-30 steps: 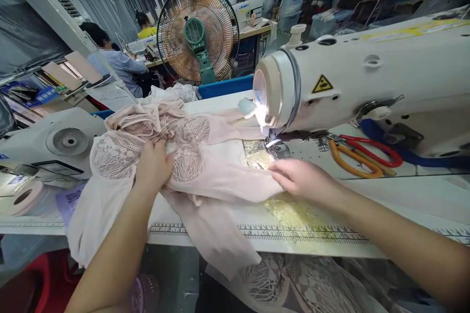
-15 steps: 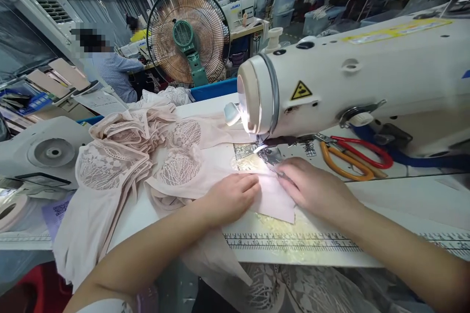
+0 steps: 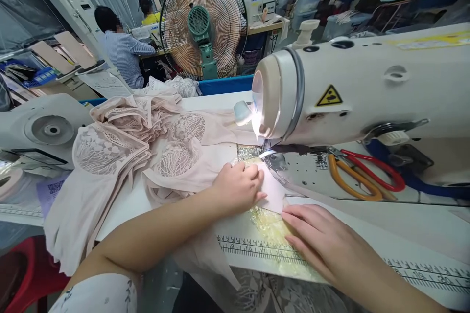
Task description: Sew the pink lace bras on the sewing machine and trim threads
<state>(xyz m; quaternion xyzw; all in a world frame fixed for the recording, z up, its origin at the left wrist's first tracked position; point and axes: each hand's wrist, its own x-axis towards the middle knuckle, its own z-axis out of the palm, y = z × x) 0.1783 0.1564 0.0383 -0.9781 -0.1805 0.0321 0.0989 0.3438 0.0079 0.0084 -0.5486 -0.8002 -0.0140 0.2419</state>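
Under the lit head of a white sewing machine (image 3: 279, 93), a pale pink piece of fabric (image 3: 272, 190) lies by the needle area. My left hand (image 3: 238, 188) presses on the fabric with curled fingers, left of the presser foot. My right hand (image 3: 316, 234) is at the fabric's near right corner, fingertips touching its edge, fingers extended and slightly apart. A thin strip (image 3: 312, 190) runs from the metal guide to the right. Beige lace bra pieces (image 3: 179, 159) lie beside my left forearm.
Orange- and red-handled scissors (image 3: 352, 181) rest below the machine arm. A stack of lace garments (image 3: 110, 151) covers the left side. A printed ruler (image 3: 253, 249) runs along the front edge. Beyond are a large fan (image 3: 203, 24) and a seated person (image 3: 123, 51).
My right hand has moved from beside the metal guide toward the table's front edge, its fingers opening. My left hand has shifted slightly up the fabric. The camera view has moved.
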